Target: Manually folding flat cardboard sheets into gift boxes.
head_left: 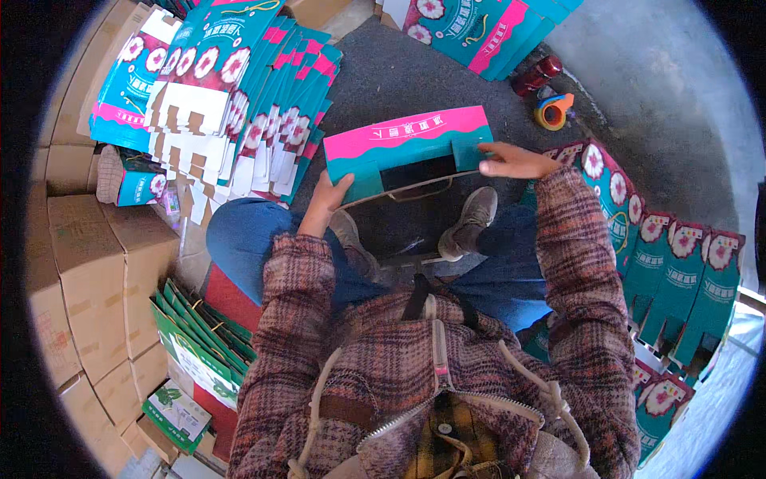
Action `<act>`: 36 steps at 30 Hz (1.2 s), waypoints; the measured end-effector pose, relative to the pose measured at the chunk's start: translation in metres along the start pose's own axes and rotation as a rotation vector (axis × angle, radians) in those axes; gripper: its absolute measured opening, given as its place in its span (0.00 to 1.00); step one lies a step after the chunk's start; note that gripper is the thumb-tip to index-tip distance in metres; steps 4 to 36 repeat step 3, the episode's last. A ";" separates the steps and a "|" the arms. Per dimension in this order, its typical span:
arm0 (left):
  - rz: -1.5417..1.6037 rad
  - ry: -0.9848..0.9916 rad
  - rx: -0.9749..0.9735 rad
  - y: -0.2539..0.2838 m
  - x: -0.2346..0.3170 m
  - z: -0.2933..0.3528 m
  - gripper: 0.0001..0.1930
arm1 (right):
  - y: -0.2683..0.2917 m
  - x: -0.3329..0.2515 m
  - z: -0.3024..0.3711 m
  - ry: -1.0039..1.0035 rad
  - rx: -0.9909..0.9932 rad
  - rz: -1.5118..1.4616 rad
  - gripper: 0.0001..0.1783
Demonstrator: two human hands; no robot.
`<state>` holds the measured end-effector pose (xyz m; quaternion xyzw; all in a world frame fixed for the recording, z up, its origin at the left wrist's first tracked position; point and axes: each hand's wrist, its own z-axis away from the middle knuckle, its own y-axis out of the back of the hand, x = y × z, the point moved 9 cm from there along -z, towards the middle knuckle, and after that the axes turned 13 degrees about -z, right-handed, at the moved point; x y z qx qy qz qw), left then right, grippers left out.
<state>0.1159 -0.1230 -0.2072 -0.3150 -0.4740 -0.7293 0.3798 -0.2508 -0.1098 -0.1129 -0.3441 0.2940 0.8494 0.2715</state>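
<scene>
A teal carton with a pink wavy band (405,131) is held up in front of me, above the space between my shoes. A dark opening shows between two teal flaps on its near side, and a thin cord handle loops just below. My left hand (325,199) grips the carton's left end, thumb on the teal face. At the opposite end my right hand (517,161) holds the corner, its index finger along the edge and thumb below. The fingers under the carton are partly hidden.
Flat printed cartons (271,104) lie in a fanned pile at upper left. Brown boxes (100,271) are stacked along the left, near green bags (203,335). Folded teal cartons (678,275) stand in rows at right. An orange tape dispenser (552,112) and a red bottle (536,76) lie beyond my right hand.
</scene>
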 end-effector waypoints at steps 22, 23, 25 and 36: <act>0.082 -0.075 -0.018 -0.005 -0.023 -0.011 0.27 | -0.013 -0.026 0.007 0.054 -0.107 0.115 0.57; 0.082 -0.075 -0.018 -0.005 -0.023 -0.011 0.27 | -0.013 -0.026 0.007 0.054 -0.107 0.115 0.57; 0.082 -0.075 -0.018 -0.005 -0.023 -0.011 0.27 | -0.013 -0.026 0.007 0.054 -0.107 0.115 0.57; 0.082 -0.075 -0.018 -0.005 -0.023 -0.011 0.27 | -0.013 -0.026 0.007 0.054 -0.107 0.115 0.57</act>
